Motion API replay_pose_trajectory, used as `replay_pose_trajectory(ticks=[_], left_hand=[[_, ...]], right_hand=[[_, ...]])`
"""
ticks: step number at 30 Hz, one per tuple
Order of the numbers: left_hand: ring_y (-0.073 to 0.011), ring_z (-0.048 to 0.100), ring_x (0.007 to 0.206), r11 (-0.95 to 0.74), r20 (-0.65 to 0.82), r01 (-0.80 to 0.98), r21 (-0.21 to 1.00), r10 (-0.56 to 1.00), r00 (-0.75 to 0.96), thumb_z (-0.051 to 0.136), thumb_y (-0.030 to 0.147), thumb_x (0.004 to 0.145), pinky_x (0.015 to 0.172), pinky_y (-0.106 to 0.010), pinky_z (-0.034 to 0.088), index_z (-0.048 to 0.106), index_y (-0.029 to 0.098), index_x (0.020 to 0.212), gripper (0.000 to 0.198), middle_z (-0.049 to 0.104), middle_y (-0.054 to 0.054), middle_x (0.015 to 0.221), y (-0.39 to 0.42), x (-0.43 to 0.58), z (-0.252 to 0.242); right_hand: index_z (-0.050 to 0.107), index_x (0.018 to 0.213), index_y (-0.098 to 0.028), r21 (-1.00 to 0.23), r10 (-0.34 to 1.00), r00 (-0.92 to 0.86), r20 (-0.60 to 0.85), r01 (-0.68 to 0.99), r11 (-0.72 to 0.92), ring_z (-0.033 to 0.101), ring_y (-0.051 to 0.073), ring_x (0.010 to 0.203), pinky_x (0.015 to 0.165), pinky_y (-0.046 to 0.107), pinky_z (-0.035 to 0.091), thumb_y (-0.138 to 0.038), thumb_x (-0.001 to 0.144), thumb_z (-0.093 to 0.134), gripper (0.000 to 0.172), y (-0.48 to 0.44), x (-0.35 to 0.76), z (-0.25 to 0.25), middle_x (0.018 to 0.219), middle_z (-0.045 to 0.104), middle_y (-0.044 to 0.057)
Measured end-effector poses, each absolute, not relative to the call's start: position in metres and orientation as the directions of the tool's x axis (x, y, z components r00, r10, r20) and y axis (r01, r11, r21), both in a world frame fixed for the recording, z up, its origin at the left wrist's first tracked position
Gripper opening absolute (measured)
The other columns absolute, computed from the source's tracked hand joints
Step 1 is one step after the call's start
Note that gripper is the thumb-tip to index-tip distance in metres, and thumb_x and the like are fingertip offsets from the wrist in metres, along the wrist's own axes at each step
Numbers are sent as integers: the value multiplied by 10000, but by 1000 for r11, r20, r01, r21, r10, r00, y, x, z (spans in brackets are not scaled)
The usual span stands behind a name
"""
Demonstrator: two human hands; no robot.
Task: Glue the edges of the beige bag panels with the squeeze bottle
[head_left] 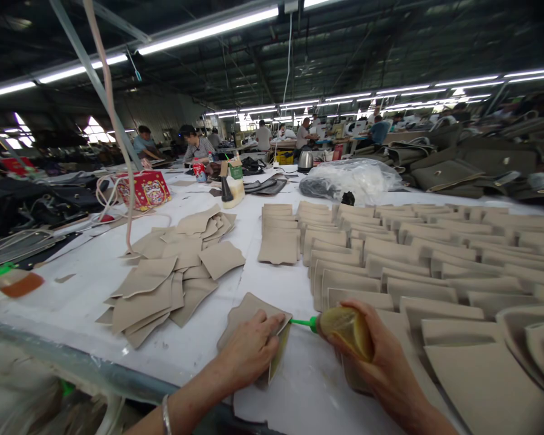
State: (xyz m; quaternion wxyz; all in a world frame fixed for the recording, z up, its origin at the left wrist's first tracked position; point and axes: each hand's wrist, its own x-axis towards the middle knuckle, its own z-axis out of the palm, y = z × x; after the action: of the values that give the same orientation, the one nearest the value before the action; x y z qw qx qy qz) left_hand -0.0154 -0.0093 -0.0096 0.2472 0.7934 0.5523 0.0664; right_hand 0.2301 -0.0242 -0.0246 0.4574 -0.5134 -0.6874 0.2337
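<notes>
Lying near the front edge of the white-topped table (308, 386), a beige piece (238, 311) is covered in part by the left hand (249, 350); whether its flap is pinched between thumb and fingers cannot be told. A squeeze bottle (344, 329), yellowish-brown liquid showing through its wall, is clasped by the right hand (383, 359) and tipped sideways, its green nozzle (303, 323) brought to the piece's right edge, where a yellowish patch is seen. By the table's left edge, a second bottle (20, 284) is tilted, with reddish-brown liquid inside. Farther back, a pale bottle (236, 193), a green box (236, 170) and a red can (199, 173) are grouped; what the can holds cannot be made out. Loose pieces (152, 278) are heaped left of the hands, and overlapping rows (419, 290) are spread toward the right edge.
</notes>
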Motion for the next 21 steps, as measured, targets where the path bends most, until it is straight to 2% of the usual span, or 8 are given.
replay_pose_trajectory(ticks=[4,8,10,12,15,18,19,21], left_hand=[[-211,589,941,-252,-170,837,485,912,373,321,273,888,853,-315,435,465,305,1344,479,565,-50,1045,-9,-15,-9],[-214,573,984,-228,-148,788,572,916,373,387,280,858,900,-315,417,501,267,1319,475,592,-42,1054,-8,-18,-7],[-201,579,929,-177,-146,758,628,930,337,392,320,866,869,-297,430,547,242,1269,439,616,-31,990,-8,-23,-7],[-188,577,888,-123,-109,764,633,964,245,379,361,885,846,-283,434,579,226,1214,409,618,-31,973,-6,-30,-8],[-211,543,1001,-46,-15,877,477,998,60,429,364,866,895,-295,399,538,181,1239,429,576,-79,1082,-2,-42,-11],[-255,505,1073,21,-35,944,330,999,-10,532,351,784,905,-329,377,495,134,1244,510,555,-120,1108,8,-52,-14],[-259,513,1048,42,-61,933,356,998,-21,571,339,742,889,-333,377,509,137,1209,512,563,-114,1080,12,-54,-14],[-237,542,928,106,-128,857,504,991,-47,628,280,646,814,-315,384,570,166,1054,428,589,-64,946,21,-57,-15]], right_hand=[[477,1160,-204,-920,981,-52,189,339,195,582,265,870,763,350,464,-521,832,650,488,-29,228,-17,985,606,52],[540,1088,-176,-997,999,-48,11,-74,7,604,267,869,765,349,511,-494,802,701,457,-31,228,-7,915,641,55],[596,1067,-156,-947,995,-43,-87,-305,-96,614,272,928,795,335,525,-460,804,710,418,-33,233,-5,989,662,88],[652,1050,-146,-851,981,2,-195,-497,-168,608,284,999,824,331,535,-426,782,740,397,-36,240,-2,1077,657,112],[722,922,-170,-688,933,71,-352,-695,-207,607,307,1014,794,332,568,-362,626,858,377,-38,249,5,1089,660,98],[744,879,-185,-585,891,92,-444,-784,-210,599,343,1020,725,329,597,-317,477,916,457,-39,254,16,1111,646,98],[746,895,-190,-562,883,99,-460,-802,-203,593,355,1027,712,333,603,-312,452,920,492,-38,256,17,1125,638,100],[746,913,-206,-509,871,105,-480,-842,-179,607,365,995,691,351,611,-301,435,912,515,-36,261,16,1130,633,96]])
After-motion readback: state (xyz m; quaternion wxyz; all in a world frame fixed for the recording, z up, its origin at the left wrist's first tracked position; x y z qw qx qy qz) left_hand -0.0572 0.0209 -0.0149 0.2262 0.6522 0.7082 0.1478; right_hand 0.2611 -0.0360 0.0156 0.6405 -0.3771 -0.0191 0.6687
